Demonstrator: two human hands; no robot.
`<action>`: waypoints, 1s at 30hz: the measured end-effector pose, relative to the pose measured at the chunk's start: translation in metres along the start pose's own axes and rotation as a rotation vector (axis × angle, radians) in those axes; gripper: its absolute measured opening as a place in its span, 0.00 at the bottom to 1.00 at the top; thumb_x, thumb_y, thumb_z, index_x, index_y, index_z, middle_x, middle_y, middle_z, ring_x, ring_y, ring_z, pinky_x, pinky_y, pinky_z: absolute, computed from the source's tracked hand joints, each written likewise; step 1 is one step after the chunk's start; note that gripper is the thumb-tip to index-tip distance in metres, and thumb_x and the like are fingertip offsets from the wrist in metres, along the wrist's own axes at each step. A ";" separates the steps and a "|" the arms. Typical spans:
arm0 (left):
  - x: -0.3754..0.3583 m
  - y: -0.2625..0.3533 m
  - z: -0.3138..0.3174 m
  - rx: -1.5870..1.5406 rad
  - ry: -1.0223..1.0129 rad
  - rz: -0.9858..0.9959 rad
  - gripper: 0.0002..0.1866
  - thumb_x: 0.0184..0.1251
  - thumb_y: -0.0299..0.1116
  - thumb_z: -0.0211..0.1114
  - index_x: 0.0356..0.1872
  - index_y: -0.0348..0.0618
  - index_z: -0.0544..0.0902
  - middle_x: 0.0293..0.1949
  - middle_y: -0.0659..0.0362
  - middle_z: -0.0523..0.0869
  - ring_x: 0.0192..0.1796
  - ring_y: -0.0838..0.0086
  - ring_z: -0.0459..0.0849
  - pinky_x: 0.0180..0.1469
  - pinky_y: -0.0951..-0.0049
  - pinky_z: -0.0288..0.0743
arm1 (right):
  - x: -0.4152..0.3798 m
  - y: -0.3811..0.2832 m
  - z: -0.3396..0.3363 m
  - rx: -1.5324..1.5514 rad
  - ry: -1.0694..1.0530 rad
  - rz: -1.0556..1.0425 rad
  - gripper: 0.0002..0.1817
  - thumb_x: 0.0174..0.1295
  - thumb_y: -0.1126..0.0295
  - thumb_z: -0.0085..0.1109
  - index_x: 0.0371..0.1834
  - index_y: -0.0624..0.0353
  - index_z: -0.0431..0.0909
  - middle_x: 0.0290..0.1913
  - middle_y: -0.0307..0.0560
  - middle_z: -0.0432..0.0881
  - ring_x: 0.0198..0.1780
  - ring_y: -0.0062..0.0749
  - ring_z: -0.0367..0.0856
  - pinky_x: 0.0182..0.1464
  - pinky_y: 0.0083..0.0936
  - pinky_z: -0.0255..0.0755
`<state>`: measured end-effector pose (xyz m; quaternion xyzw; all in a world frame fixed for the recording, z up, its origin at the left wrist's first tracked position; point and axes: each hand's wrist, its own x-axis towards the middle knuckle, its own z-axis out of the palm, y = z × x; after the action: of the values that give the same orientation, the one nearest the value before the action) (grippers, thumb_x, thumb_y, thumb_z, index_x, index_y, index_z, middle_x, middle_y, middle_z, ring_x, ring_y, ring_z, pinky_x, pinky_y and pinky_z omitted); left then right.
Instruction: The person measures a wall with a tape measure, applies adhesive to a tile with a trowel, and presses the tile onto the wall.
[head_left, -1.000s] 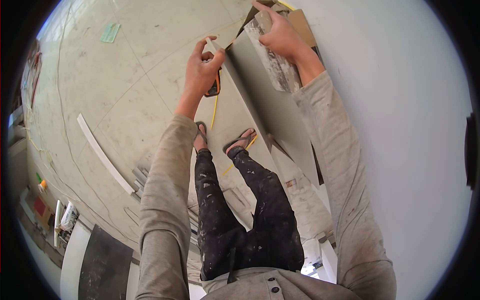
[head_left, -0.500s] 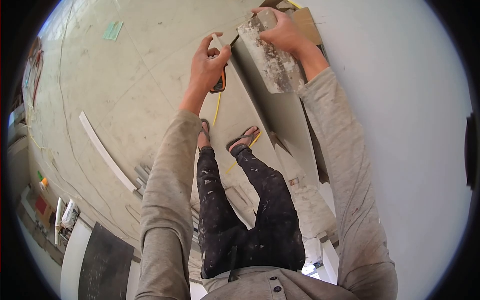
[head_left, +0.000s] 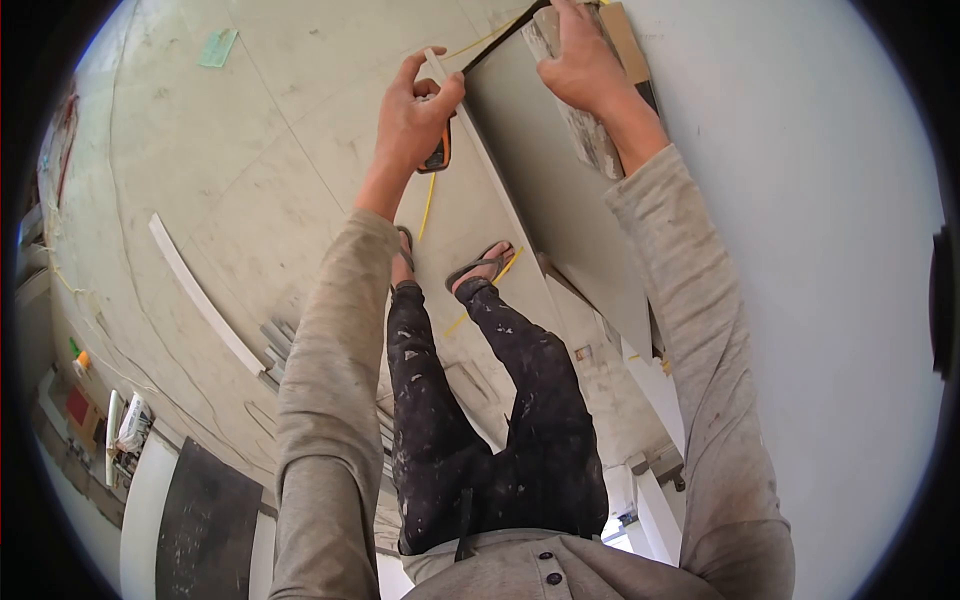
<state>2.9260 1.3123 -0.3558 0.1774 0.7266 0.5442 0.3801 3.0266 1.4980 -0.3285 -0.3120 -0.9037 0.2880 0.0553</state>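
Observation:
My left hand [head_left: 420,115] is closed around the pale top end of a long grey panel [head_left: 535,180], thumb and forefinger at its narrow edge. Just below that palm sits an orange-and-black tape measure [head_left: 436,155], partly hidden by the hand. My right hand [head_left: 590,65] grips a flat, plaster-smeared piece [head_left: 590,135] over the panel's right side, near the wall; its exact kind does not show. The panel stands on its long side, sloping from my left hand down towards my legs.
A pale wall [head_left: 800,250] rises close on the right. Cardboard [head_left: 626,40] leans beside it. On the tiled floor lie a curved white strip [head_left: 205,295], grey metal profiles [head_left: 280,345], a yellow strip [head_left: 428,205], loose cables and a green mask [head_left: 217,48]. My sandalled feet [head_left: 480,268] stand by the panel.
My right hand has moved slightly up and to the right, turning the plaster-smeared piece more edge-on, so more of the panel shows. My left hand has shifted slightly up, still on the panel's end.

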 end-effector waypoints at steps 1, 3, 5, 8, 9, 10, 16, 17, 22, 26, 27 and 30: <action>-0.001 0.000 0.000 0.009 0.000 0.010 0.25 0.61 0.43 0.63 0.57 0.44 0.75 0.20 0.64 0.79 0.27 0.82 0.77 0.32 0.78 0.69 | -0.004 -0.001 -0.001 -0.047 0.063 -0.085 0.35 0.47 0.80 0.48 0.65 0.77 0.60 0.65 0.70 0.66 0.73 0.55 0.57 0.73 0.36 0.51; -0.002 -0.002 0.001 -0.012 0.003 0.020 0.25 0.61 0.43 0.64 0.57 0.44 0.75 0.20 0.64 0.80 0.27 0.82 0.77 0.32 0.79 0.69 | -0.014 -0.003 -0.014 -0.110 0.109 -0.154 0.35 0.47 0.79 0.47 0.64 0.78 0.60 0.65 0.70 0.67 0.72 0.56 0.57 0.74 0.36 0.50; -0.001 0.000 0.000 -0.038 0.007 0.033 0.25 0.61 0.43 0.64 0.57 0.44 0.75 0.20 0.64 0.80 0.27 0.82 0.77 0.32 0.79 0.69 | -0.014 -0.011 -0.040 -0.176 0.134 -0.267 0.33 0.46 0.79 0.47 0.62 0.75 0.64 0.61 0.70 0.69 0.68 0.58 0.62 0.71 0.37 0.54; -0.004 0.008 0.000 0.011 -0.001 0.077 0.22 0.65 0.39 0.60 0.59 0.45 0.75 0.28 0.64 0.83 0.28 0.86 0.71 0.31 0.82 0.67 | -0.032 -0.025 -0.069 0.045 0.004 -0.109 0.29 0.45 0.80 0.47 0.56 0.73 0.69 0.57 0.69 0.72 0.63 0.58 0.67 0.68 0.38 0.60; -0.002 0.014 -0.006 0.052 -0.032 0.024 0.30 0.65 0.45 0.61 0.64 0.38 0.69 0.26 0.59 0.79 0.27 0.77 0.75 0.27 0.72 0.69 | -0.039 -0.026 -0.071 0.031 -0.008 -0.098 0.29 0.45 0.80 0.47 0.56 0.73 0.69 0.57 0.69 0.72 0.63 0.58 0.67 0.68 0.38 0.60; -0.002 0.022 -0.006 0.057 -0.014 -0.015 0.28 0.65 0.42 0.59 0.62 0.40 0.70 0.24 0.61 0.77 0.25 0.79 0.73 0.27 0.73 0.67 | -0.043 -0.026 -0.074 0.013 -0.031 -0.149 0.27 0.45 0.80 0.47 0.55 0.71 0.70 0.56 0.68 0.72 0.62 0.58 0.69 0.67 0.38 0.61; -0.002 0.024 -0.001 0.015 -0.010 0.013 0.25 0.65 0.40 0.59 0.61 0.41 0.71 0.22 0.64 0.76 0.23 0.81 0.70 0.25 0.74 0.64 | -0.076 -0.027 -0.083 0.049 -0.131 -0.163 0.27 0.47 0.81 0.46 0.56 0.70 0.70 0.56 0.67 0.73 0.61 0.58 0.70 0.66 0.37 0.63; -0.002 0.024 -0.002 0.013 -0.016 0.010 0.25 0.65 0.40 0.59 0.61 0.41 0.71 0.22 0.64 0.76 0.23 0.81 0.70 0.25 0.74 0.64 | -0.082 -0.026 -0.083 0.054 -0.160 -0.148 0.27 0.48 0.80 0.47 0.56 0.70 0.69 0.57 0.67 0.73 0.62 0.58 0.69 0.66 0.36 0.62; -0.005 0.017 -0.002 0.052 -0.005 0.005 0.24 0.65 0.40 0.60 0.60 0.43 0.73 0.25 0.63 0.80 0.26 0.83 0.71 0.27 0.77 0.65 | -0.127 -0.029 -0.076 0.126 -0.175 -0.009 0.28 0.48 0.79 0.51 0.59 0.62 0.71 0.54 0.58 0.77 0.58 0.48 0.75 0.62 0.31 0.65; -0.003 0.015 -0.002 0.035 0.007 0.041 0.24 0.61 0.41 0.62 0.57 0.42 0.75 0.19 0.66 0.77 0.24 0.84 0.71 0.29 0.81 0.65 | -0.168 -0.032 -0.072 0.212 -0.235 0.135 0.28 0.49 0.79 0.49 0.58 0.62 0.71 0.55 0.59 0.76 0.59 0.51 0.74 0.63 0.32 0.65; -0.003 0.017 -0.002 0.046 0.011 0.021 0.24 0.61 0.41 0.62 0.57 0.42 0.75 0.19 0.67 0.76 0.23 0.85 0.69 0.28 0.81 0.64 | -0.181 -0.030 -0.071 0.216 -0.225 0.135 0.28 0.49 0.79 0.49 0.58 0.62 0.71 0.55 0.59 0.76 0.59 0.51 0.74 0.63 0.32 0.65; -0.005 0.023 -0.001 0.032 0.015 0.003 0.24 0.61 0.39 0.61 0.58 0.42 0.75 0.19 0.67 0.76 0.23 0.86 0.68 0.27 0.80 0.62 | -0.227 -0.020 -0.070 0.288 -0.382 0.359 0.25 0.49 0.78 0.53 0.55 0.62 0.70 0.53 0.59 0.76 0.58 0.54 0.73 0.61 0.37 0.66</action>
<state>2.9254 1.3162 -0.3326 0.1806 0.7378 0.5344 0.3707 3.2171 1.3844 -0.2417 -0.3957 -0.7781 0.4718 -0.1239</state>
